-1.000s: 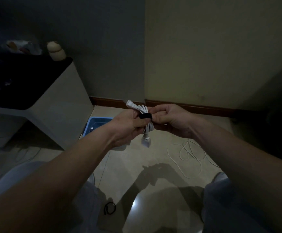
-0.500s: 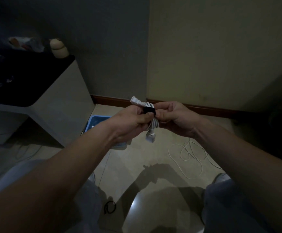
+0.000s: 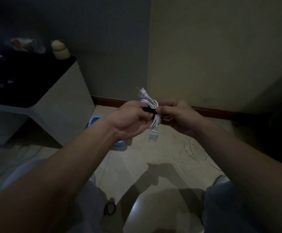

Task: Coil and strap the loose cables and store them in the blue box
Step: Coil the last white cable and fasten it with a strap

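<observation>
A coiled white cable (image 3: 154,107) is held in front of me between both hands, one plug sticking up and one connector hanging down. A black strap (image 3: 149,110) runs across its middle. My left hand (image 3: 128,121) grips the coil and the strap's left end. My right hand (image 3: 176,116) pinches the coil and strap from the right. The blue box (image 3: 94,120) sits on the floor behind my left wrist, mostly hidden. A loose white cable (image 3: 191,157) lies on the tiles under my right forearm.
A white cabinet (image 3: 59,105) with a dark top stands at the left, cluttered with small items. A black loop (image 3: 109,208), like a strap, lies on the floor near my left knee. Walls with a brown skirting board (image 3: 110,101) close off the far side.
Both hands have risen slightly with the coil. The strap now shows as a longer band stretched across the coil, its left end in my left fingers.
</observation>
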Motion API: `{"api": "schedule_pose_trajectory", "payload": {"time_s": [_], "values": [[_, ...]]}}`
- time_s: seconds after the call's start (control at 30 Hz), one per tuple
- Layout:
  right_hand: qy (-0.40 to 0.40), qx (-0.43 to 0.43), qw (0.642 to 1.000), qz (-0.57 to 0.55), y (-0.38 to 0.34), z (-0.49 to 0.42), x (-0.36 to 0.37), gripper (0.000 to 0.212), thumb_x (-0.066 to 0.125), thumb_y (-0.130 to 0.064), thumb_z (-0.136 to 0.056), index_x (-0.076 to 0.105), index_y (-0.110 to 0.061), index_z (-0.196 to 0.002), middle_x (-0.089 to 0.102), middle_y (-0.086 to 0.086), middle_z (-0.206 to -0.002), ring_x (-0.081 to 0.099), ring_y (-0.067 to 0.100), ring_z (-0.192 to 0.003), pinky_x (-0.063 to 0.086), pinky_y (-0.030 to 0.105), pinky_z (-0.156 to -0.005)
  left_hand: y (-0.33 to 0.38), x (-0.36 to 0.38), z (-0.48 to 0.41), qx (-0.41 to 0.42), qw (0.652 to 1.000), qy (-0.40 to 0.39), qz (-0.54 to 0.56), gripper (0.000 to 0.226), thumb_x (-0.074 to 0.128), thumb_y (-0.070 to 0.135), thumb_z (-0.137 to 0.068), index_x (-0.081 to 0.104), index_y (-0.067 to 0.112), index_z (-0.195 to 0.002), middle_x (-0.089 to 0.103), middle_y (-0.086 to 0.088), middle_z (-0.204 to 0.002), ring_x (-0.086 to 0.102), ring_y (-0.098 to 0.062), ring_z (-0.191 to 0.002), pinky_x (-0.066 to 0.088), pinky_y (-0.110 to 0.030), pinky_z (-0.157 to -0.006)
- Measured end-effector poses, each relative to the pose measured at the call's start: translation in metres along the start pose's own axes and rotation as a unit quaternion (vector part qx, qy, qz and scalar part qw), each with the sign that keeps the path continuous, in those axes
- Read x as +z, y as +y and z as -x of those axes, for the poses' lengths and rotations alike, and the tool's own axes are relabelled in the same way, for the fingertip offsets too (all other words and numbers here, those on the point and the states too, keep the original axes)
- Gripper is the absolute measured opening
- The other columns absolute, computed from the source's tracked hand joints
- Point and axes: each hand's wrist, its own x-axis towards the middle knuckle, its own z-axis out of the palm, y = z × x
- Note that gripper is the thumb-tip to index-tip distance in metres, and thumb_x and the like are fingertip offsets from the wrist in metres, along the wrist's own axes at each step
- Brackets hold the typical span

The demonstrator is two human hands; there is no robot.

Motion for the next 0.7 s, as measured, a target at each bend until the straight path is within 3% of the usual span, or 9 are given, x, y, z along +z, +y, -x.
{"api": "schedule_pose_trajectory", "payload": {"time_s": [0.13, 0.27, 0.33, 0.4, 0.47, 0.5, 0.53, 0.63, 0.7], "values": [[-0.007, -0.015, 1.000, 0.000, -0.003, -0.002, 0.001, 0.023, 0.055, 0.008, -0.091, 0.071, 0.002, -0.107, 0.073, 0.014, -0.088, 0.069, 0.020, -0.076, 0.058, 0.032, -0.073, 0.007, 0.010, 0.008, -0.013, 0.998, -0.008, 0.053, 0.048, 0.027, -0.016, -0.094, 0.033, -0.021, -0.141, 0.038, -0.036, -0.148, 0.038, -0.038, -0.142, 0.025, -0.043, -0.122], [0.001, -0.030, 0.999, 0.015, -0.006, -0.001, 0.005, 0.024, 0.057, 0.011, -0.089, 0.069, 0.006, -0.110, 0.072, 0.023, -0.101, 0.071, 0.029, -0.089, 0.060, 0.038, -0.082, 0.021, 0.011, 0.017, -0.073, 0.990, -0.039, 0.113, 0.053, 0.038, 0.010, -0.092, 0.046, -0.011, -0.140, 0.048, -0.021, -0.132, 0.046, -0.026, -0.125, 0.026, -0.034, -0.121], [0.024, -0.042, 0.997, 0.054, -0.008, -0.001, 0.009, 0.023, 0.060, 0.012, -0.087, 0.069, 0.006, -0.107, 0.071, 0.025, -0.098, 0.069, 0.032, -0.089, 0.057, 0.044, -0.088, 0.024, 0.009, 0.017, -0.080, 0.990, -0.005, 0.120, 0.054, 0.038, 0.025, -0.101, 0.045, -0.012, -0.140, 0.048, -0.022, -0.143, 0.045, -0.028, -0.136, 0.028, -0.037, -0.121], [0.041, -0.051, 0.994, 0.092, -0.008, 0.000, 0.015, 0.022, 0.064, 0.013, -0.084, 0.070, 0.005, -0.104, 0.072, 0.021, -0.087, 0.066, 0.031, -0.084, 0.055, 0.047, -0.089, 0.021, 0.009, 0.012, -0.077, 0.989, 0.053, 0.118, 0.059, 0.035, 0.036, -0.105, 0.047, -0.010, -0.139, 0.054, -0.025, -0.140, 0.052, -0.030, -0.133, 0.041, -0.036, -0.112], [0.043, -0.051, 0.992, 0.106, -0.006, 0.002, 0.021, 0.021, 0.068, 0.012, -0.082, 0.070, 0.004, -0.102, 0.072, 0.020, -0.083, 0.065, 0.031, -0.081, 0.054, 0.047, -0.084, 0.014, 0.012, 0.005, -0.049, 0.983, 0.140, 0.109, 0.054, 0.038, 0.037, -0.106, 0.054, -0.007, -0.133, 0.068, -0.020, -0.118, 0.070, -0.025, -0.102, 0.060, -0.030, -0.080], [0.045, -0.054, 0.991, 0.114, -0.004, 0.002, 0.024, 0.021, 0.070, 0.012, -0.081, 0.071, 0.003, -0.100, 0.073, 0.020, -0.082, 0.065, 0.031, -0.079, 0.053, 0.046, -0.081, 0.010, 0.015, 0.001, -0.031, 0.978, 0.181, 0.100, 0.049, 0.040, 0.034, -0.106, 0.057, -0.005, -0.129, 0.070, -0.018, -0.109, 0.071, -0.023, -0.088, 0.060, -0.027, -0.066], [0.051, -0.058, 0.989, 0.127, -0.003, 0.002, 0.026, 0.020, 0.072, 0.011, -0.080, 0.071, 0.001, -0.097, 0.073, 0.021, -0.081, 0.065, 0.030, -0.078, 0.053, 0.046, -0.080, 0.005, 0.017, -0.002, -0.014, 0.974, 0.213, 0.081, 0.044, 0.041, 0.032, -0.107, 0.060, -0.003, -0.124, 0.070, -0.017, -0.107, 0.070, -0.022, -0.083, 0.059, -0.027, -0.062], [0.082, -0.079, 0.976, 0.185, 0.000, 0.001, 0.029, 0.022, 0.073, 0.012, -0.076, 0.073, -0.001, -0.093, 0.074, 0.021, -0.080, 0.067, 0.024, -0.073, 0.057, 0.042, -0.077, -0.005, 0.022, -0.009, 0.007, 0.963, 0.271, -0.011, 0.035, 0.040, 0.027, -0.108, 0.064, 0.003, -0.100, 0.068, -0.016, -0.106, 0.066, -0.024, -0.088, 0.056, -0.034, -0.073], [0.095, -0.086, 0.968, 0.216, 0.000, 0.001, 0.028, 0.022, 0.073, 0.012, -0.073, 0.073, -0.005, -0.088, 0.074, 0.017, -0.073, 0.067, 0.018, -0.067, 0.057, 0.035, -0.070, -0.005, 0.023, -0.009, -0.006, 0.965, 0.263, -0.022, 0.029, 0.040, 0.022, -0.108, 0.062, 0.003, -0.102, 0.065, -0.017, -0.108, 0.063, -0.022, -0.086, 0.054, -0.030, -0.068]]}}
